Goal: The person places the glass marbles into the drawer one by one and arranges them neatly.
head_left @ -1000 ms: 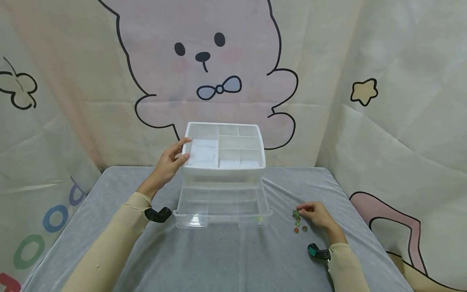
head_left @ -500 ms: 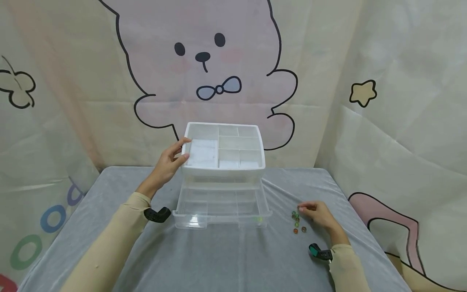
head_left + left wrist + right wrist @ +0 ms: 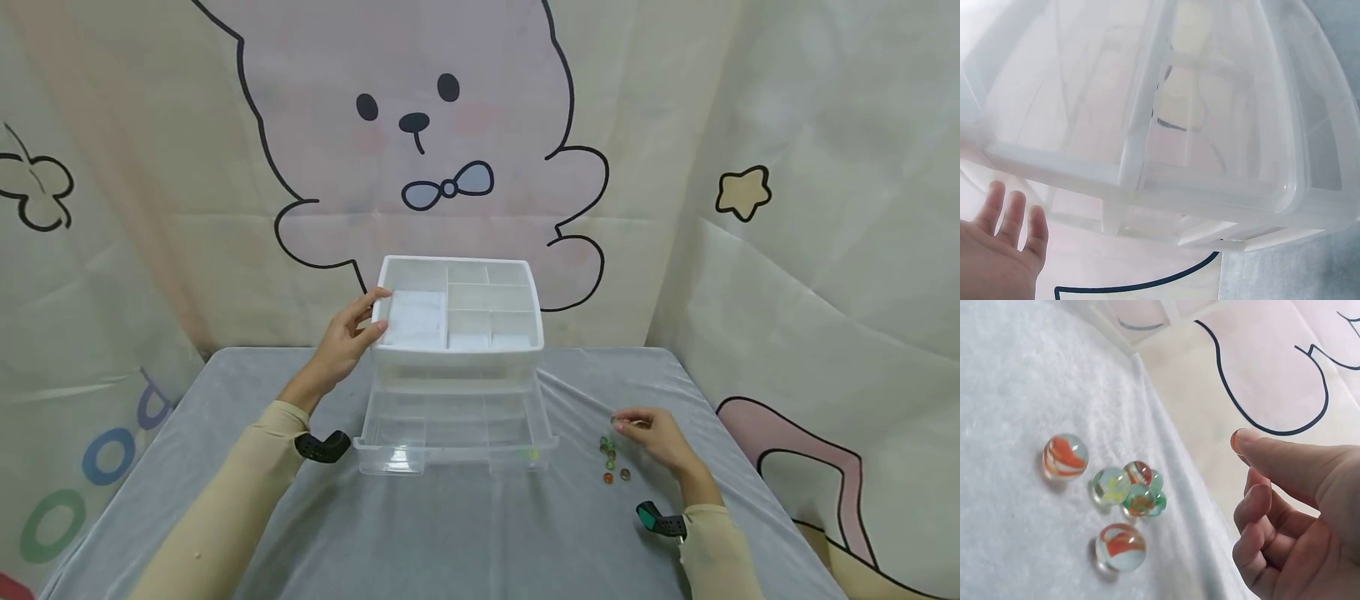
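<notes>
A white plastic storage box [image 3: 457, 351] with a divided top tray stands at the table's middle, its clear lower drawer [image 3: 450, 458] pulled out toward me. At the tray's left rim my left hand [image 3: 341, 340] holds on with thumb and index finger; in the left wrist view its other fingers lie fairly straight beside the wall. My right hand [image 3: 660, 437] pinches an orange-tinted marble [image 3: 1234, 442] between thumb and index finger, mostly covered by them. Just left of that hand, several glass marbles [image 3: 1121, 547] lie on the cloth, some clustered, with orange or green swirls.
Grey cloth [image 3: 450, 533] covers the table. A small yellow-green spot [image 3: 533, 454] shows through the drawer's front right. Behind the box hangs a printed curtain [image 3: 487, 225] with a bear drawing, and more curtain closes both sides.
My right hand has risen slightly away from the other marbles, pinching one. My left hand stays at the tray rim. The head view has tipped up a little.
</notes>
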A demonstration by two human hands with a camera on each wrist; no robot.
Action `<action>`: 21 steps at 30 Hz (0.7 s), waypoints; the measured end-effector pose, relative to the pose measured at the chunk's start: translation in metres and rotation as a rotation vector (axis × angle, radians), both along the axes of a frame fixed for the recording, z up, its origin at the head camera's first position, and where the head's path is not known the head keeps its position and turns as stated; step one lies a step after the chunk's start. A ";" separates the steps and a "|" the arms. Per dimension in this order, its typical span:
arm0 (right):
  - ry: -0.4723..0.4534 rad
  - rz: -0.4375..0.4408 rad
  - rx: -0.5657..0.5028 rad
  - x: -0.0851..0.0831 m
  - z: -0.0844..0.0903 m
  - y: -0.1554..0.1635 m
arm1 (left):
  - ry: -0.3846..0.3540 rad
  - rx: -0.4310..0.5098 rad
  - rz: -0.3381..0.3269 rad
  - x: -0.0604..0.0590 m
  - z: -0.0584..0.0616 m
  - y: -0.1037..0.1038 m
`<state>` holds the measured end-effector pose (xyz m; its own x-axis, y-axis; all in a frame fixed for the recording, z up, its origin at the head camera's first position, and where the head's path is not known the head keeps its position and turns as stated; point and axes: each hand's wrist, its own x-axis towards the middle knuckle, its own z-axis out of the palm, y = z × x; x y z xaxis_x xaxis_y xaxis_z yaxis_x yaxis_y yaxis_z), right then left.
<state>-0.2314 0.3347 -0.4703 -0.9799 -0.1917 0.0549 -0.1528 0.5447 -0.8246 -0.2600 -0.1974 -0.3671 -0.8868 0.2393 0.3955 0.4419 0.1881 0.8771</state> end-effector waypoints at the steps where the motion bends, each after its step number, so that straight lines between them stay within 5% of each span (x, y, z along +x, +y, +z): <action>1: 0.007 0.002 0.005 0.000 0.001 -0.001 | -0.001 0.000 0.002 0.000 0.000 0.000; 21: 0.075 0.006 -0.006 0.008 0.015 -0.007 | 0.003 -0.002 0.001 0.000 -0.001 0.001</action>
<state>-0.2235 0.3279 -0.4553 -0.9718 -0.1973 0.1290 -0.2174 0.5387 -0.8140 -0.2600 -0.1966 -0.3681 -0.8857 0.2391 0.3980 0.4447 0.1905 0.8752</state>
